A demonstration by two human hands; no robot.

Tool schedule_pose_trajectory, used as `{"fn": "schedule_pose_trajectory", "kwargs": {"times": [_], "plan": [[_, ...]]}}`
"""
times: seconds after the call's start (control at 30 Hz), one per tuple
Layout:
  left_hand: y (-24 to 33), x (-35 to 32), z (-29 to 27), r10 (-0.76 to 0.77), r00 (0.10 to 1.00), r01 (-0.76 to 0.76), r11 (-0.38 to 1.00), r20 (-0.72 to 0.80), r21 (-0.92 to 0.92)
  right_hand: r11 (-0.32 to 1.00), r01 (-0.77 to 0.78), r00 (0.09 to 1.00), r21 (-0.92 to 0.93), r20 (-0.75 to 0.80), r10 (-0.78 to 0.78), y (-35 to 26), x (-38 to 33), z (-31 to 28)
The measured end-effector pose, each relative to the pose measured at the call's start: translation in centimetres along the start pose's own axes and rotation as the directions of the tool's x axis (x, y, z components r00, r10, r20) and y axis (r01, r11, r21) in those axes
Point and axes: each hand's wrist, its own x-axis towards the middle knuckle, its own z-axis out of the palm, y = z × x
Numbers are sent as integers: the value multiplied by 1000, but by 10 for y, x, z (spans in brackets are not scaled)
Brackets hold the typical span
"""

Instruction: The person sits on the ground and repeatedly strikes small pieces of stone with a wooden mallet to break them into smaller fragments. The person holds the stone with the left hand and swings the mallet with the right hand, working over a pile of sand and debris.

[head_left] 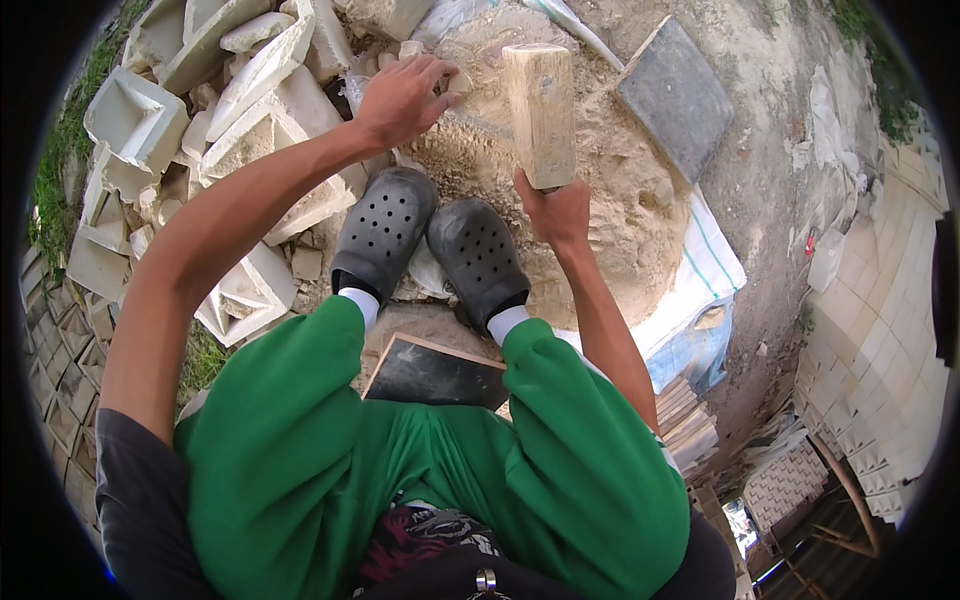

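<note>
My right hand [557, 207] is wrapped round the handle of a wooden mallet [540, 110], whose block-shaped head points away from me above a mound of crushed pale material [625, 190]. At the far left side of the mound, my left hand [405, 98] is bent with thumb and fingers round a pale broken chunk [459, 82]. The chunk is partly hidden by the fingers and blends with the powder. A white sack sheet [700, 262] lies under the mound, its edge showing on the right.
Broken pale moulds [262, 95] pile up at the left. A grey square slab [677, 98] lies at the mound's far right. My dark clogs [385, 225] rest at its near edge. A dark board [435, 374] lies between my legs. Stacked pale tiles [870, 330] stand at the right.
</note>
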Motion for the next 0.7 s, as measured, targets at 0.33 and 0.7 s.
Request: {"fn": "schedule_pose_trajectory", "kwargs": {"times": [0.33, 0.7], "plan": [[18, 0, 15, 64, 997, -63, 998, 31, -22, 995, -33, 994, 93, -105, 42, -1, -17, 5], [18, -12, 10, -21, 1000, 23, 996, 20, -83, 980, -55, 989, 190, -122, 79, -19, -22, -10]]}}
